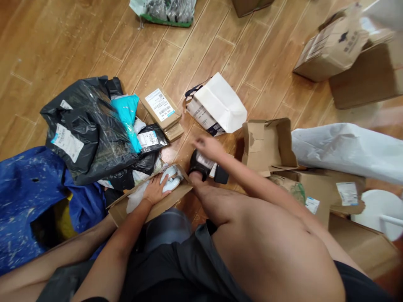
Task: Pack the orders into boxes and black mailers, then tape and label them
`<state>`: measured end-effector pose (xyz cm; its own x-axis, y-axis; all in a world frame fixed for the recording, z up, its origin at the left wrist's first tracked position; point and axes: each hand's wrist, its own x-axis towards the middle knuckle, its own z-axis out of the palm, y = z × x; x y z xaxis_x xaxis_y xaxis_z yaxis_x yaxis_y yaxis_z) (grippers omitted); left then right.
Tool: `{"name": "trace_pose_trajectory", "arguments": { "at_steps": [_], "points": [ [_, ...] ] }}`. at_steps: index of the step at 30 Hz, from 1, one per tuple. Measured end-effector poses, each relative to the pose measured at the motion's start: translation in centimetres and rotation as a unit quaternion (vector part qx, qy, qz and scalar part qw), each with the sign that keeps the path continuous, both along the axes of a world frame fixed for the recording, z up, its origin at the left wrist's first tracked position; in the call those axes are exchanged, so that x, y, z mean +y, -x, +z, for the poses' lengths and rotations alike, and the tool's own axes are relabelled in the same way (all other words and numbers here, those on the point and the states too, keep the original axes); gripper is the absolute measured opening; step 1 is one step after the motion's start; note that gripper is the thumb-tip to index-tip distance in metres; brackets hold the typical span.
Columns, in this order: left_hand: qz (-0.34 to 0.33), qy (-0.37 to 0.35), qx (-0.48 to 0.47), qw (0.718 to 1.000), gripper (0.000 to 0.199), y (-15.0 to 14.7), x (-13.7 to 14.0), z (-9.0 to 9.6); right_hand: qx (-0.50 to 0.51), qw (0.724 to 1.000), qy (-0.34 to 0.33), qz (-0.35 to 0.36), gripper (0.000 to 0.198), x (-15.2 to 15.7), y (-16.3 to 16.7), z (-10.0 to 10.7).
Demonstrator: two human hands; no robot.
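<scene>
My left hand (155,189) lies flat inside an open cardboard box (171,200), fingers apart. Its fingertips touch a glossy white rounded item (172,179) whose kind I cannot make out. White wrapping (134,200) shows beside the hand in the box. Above my foot in a black slipper (199,165) hovers my right hand (209,147), its fingers bent and blurred by motion. Whether anything is in it cannot be told. Near it on the floor stands a white paper bag (222,102) with printed sides and a dark cord.
Black plastic parcels (91,121), a turquoise parcel (127,115) and labelled flat boxes (162,109) lie to the left. A blue tarp-like bag (22,209) is at far left. On the right are an open carton (267,144), a long white wrapped parcel (346,149) and more cartons (327,54).
</scene>
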<state>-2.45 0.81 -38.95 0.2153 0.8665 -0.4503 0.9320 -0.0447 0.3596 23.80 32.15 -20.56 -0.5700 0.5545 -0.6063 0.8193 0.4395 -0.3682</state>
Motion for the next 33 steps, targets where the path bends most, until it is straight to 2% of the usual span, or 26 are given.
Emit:
{"name": "trace_pose_trajectory", "arguments": {
  "at_steps": [1, 2, 3, 5, 6, 7, 10, 11, 13, 18, 22, 25, 27, 28, 30, 32, 33],
  "points": [
    [0.0, 0.003, 0.0, 1.0, 0.088, 0.0, 0.0, 0.4, -0.032, 0.997, -0.045, -0.058, 0.087, 1.9, 0.5, -1.7],
    [-0.001, 0.004, 0.0, 1.0, 0.09, 0.1, -0.1, 0.8, -0.074, 0.979, -0.12, -0.146, 0.092, 3.6, 0.7, -3.3],
    [-0.002, 0.005, -0.001, 1.0, 0.092, 0.2, -0.3, 1.4, -0.092, 0.961, -0.177, -0.189, 0.102, 5.1, 0.6, -4.9],
    [-0.006, 0.004, 0.0, 1.0, 0.092, 0.6, -0.9, 2.9, -0.106, 0.949, -0.228, -0.189, 0.116, 7.4, -0.1, -7.9],
    [-0.008, 0.004, 0.001, 1.0, 0.088, 0.8, -1.3, 3.6, -0.113, 0.951, -0.231, -0.173, 0.112, 8.3, -0.5, -9.2],
    [-0.008, 0.004, 0.005, 1.0, 0.082, 1.1, -1.8, 4.4, -0.119, 0.954, -0.226, -0.155, 0.1, 8.9, -0.8, -10.3],
    [0.003, 0.006, 0.024, 1.0, 0.075, 1.6, -2.8, 5.9, -0.131, 0.96, -0.21, -0.129, 0.044, 9.7, -1.2, -12.3],
    [0.008, 0.008, 0.032, 0.999, 0.077, 1.7, -3.0, 6.1, -0.131, 0.96, -0.211, -0.129, 0.035, 9.8, -1.2, -12.5],
    [0.013, 0.013, 0.042, 0.999, 0.083, 1.3, -2.8, 5.8, -0.127, 0.958, -0.22, -0.131, 0.032, 10.0, -1.3, -12.4],
    [0.019, 0.024, 0.056, 0.998, 0.096, -0.7, -1.1, 3.4, -0.094, 0.947, -0.267, -0.15, 0.065, 10.9, -2.3, -10.6],
    [0.021, 0.013, 0.063, 0.998, 0.095, -1.8, -0.6, 2.6, -0.104, 0.937, -0.274, -0.189, 0.074, 12.3, -3.4, -8.6],
    [0.003, 0.003, 0.056, 0.998, 0.088, -1.4, -1.0, 2.5, -0.101, 0.942, -0.263, -0.184, 0.072, 12.0, -2.9, -7.2],
    [-0.009, 0.007, 0.05, 0.999, 0.08, -0.8, -1.4, 2.3, -0.071, 0.961, -0.229, -0.139, 0.066, 10.1, -1.7, -6.4],
    [-0.013, 0.013, 0.048, 0.999, 0.076, -0.5, -1.6, 2.1, -0.058, 0.977, -0.18, -0.094, 0.065, 8.4, -0.9, -6.2],
    [-0.016, 0.024, 0.042, 0.999, 0.074, -0.2, -2.0, 1.8, -0.047, 0.998, -0.029, 0.019, 0.076, 4.1, 0.9, -5.8],
    [-0.016, 0.034, 0.035, 0.999, 0.079, -0.2, -2.0, 1.6, -0.054, 0.986, 0.114, 0.112, 0.082, -1.0, 2.5, -5.7],
    [-0.015, 0.037, 0.031, 0.999, 0.082, -0.4, -1.9, 1.5, -0.058, 0.976, 0.154, 0.14, 0.078, -3.3, 3.2, -5.8]
  ]
}}
